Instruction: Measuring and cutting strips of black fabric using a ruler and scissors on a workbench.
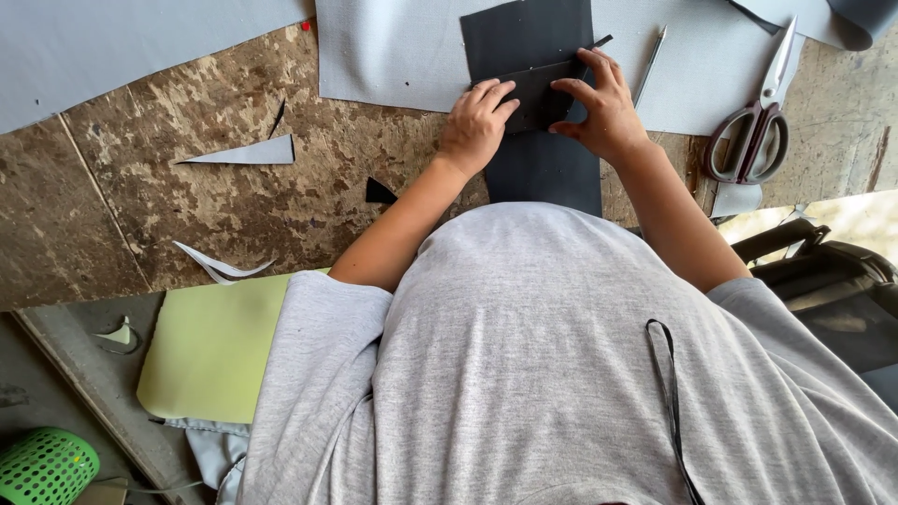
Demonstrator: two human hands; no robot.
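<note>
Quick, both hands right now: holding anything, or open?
Left hand: open, fingers pressed flat on the small dark piece.
Right hand: open, fingertips pinning the same piece on the dark sheet.

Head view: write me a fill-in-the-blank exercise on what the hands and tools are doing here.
1. Both hands, left hand and right hand, press on a ____ sheet.
2. The scissors lie on the person's ____ side.
3. The pencil rests on ____ fabric.

Missing words: black; right; grey
</note>
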